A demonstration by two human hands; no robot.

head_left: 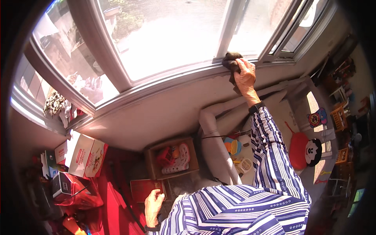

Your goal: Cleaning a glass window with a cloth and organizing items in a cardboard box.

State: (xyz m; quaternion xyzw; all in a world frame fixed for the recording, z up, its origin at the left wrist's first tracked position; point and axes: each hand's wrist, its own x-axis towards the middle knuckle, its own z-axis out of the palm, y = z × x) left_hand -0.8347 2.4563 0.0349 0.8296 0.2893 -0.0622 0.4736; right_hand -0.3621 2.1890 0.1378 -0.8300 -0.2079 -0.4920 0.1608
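My right hand [246, 76] is stretched up to the window and closed around a dark, crumpled cloth [232, 62]. The cloth presses against the lower window frame [176, 73], by the foot of an upright bar; part of it hangs below the hand. Low in the view, my left hand [154, 205] is held near my body with its fingers loosely curled. Nothing shows in it, and it touches nothing that I can see. Bright sunlight washes out the window pane [168, 39] beside the cloth.
Below the window stand a cardboard box [172, 158] with red and white things inside and a grey padded playpen [219, 145] holding toys. A red plush toy [299, 150] lies at the right. White and red cartons [84, 152] are stacked on a red surface at the left.
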